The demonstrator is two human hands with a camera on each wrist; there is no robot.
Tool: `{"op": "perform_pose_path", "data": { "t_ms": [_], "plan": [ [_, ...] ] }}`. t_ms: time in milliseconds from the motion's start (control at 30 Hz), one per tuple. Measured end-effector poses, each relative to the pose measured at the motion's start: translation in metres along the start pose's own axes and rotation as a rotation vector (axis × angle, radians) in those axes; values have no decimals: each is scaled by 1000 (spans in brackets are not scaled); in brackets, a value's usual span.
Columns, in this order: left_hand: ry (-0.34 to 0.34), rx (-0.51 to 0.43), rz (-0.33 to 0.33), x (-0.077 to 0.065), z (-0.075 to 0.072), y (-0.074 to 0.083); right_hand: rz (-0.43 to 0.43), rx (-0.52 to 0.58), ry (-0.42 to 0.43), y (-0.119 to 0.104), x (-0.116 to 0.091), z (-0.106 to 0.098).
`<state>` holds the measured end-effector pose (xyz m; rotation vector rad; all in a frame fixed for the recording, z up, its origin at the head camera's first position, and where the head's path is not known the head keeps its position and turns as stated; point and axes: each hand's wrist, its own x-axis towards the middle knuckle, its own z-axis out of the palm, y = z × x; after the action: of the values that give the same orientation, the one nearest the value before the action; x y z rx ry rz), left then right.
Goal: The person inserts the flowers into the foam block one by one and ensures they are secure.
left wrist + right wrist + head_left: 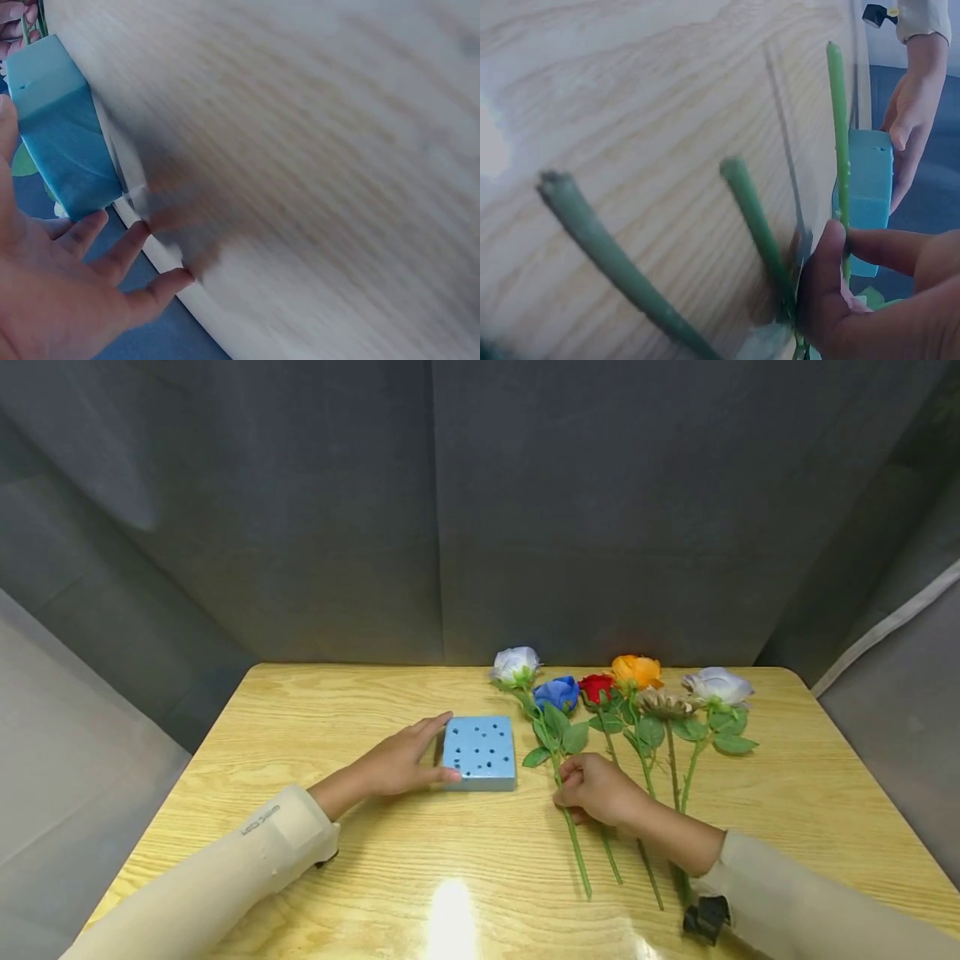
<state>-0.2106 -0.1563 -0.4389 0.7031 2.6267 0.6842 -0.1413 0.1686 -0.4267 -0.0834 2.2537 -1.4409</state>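
Observation:
A light blue foam block point(478, 747) with several small holes in its top sits on the table. My left hand point(397, 760) holds it at its left side, thumb at the near edge and index finger at the far corner. In the left wrist view the other fingers point(120, 255) spread out past the block. To the right of the block, my right hand point(600, 789) pinches the green stem of a white artificial rose point(516, 667) between thumb and fingers. The stem's cut end point(834, 56) points toward me. Beside that bloom is a blue rose point(557, 693).
More artificial flowers lie side by side at the right: a red rose point(597, 687), an orange one point(636, 672), a brownish flower point(664, 702) and a pale lilac one point(717, 686). Some of their stems pass under my right forearm. A dark grey curtain point(450, 527) hangs behind the wooden table point(360, 893).

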Motion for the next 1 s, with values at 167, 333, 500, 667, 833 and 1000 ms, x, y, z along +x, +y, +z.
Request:
{"op": "perform_pose_path", "data": {
  "t_ms": [167,333,500,667,833,1000],
  "plan": [
    [6,43,-24,4,-3,5,60,165,-60,-1,0,-4],
    [0,68,-45,7,-7,8,96,260,-98,-1,1,-9],
    [-25,75,-55,9,-10,9,96,290,-130,0,-1,-10],
    [-46,77,-58,9,-11,9,86,340,-178,1,-4,-9],
    [-36,89,-49,9,-8,6,117,438,-236,3,-7,-10],
    [-24,85,-45,8,-8,6,141,534,-297,4,-12,-10]
  ]
}}
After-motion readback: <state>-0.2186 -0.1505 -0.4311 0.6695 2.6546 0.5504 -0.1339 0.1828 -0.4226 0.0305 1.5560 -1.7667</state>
